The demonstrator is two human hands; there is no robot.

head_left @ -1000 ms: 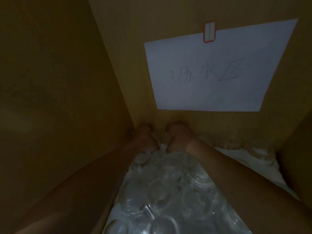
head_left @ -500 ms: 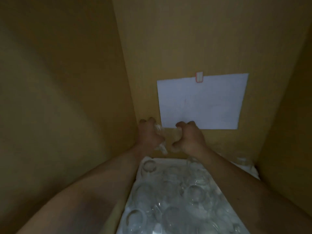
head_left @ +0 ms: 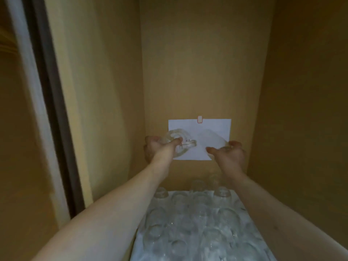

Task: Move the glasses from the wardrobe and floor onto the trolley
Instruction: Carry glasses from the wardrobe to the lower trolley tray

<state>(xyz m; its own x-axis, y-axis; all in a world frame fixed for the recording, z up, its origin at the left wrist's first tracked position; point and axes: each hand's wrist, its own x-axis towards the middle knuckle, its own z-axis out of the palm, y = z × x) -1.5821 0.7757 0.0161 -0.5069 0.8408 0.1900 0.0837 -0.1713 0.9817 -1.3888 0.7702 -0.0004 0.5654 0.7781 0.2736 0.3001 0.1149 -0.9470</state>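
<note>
Nearest me, many clear glasses [head_left: 197,228] stand mouth-down in close rows on a white liner [head_left: 250,210] covering the wardrobe [head_left: 207,53] shelf; I judge these to be the stock not yet moved. Both forearms reach over those rows toward the wardrobe's back wall.

Above the far end of the rows, my left hand [head_left: 160,149] has its fingers curled round one lifted glass [head_left: 177,142], which lies tilted on its side, clear of the shelf, in front of the lower left part of the white paper sheet [head_left: 199,139] stuck to the back wall. My right hand [head_left: 228,153] has thumb and fingers curved around a second glass [head_left: 212,142], also tilted and lifted, in front of the sheet's lower right part. This one is faint and blurred, so its outline is uncertain.

Farthest is the back wall with the sheet, held by a small red-edged tab [head_left: 199,119].

Progress: two glasses are in hand; the trolley is out of view, so I cannot tell how many it holds. Carrying and setting down lie ahead, then the many remaining glasses.
</note>
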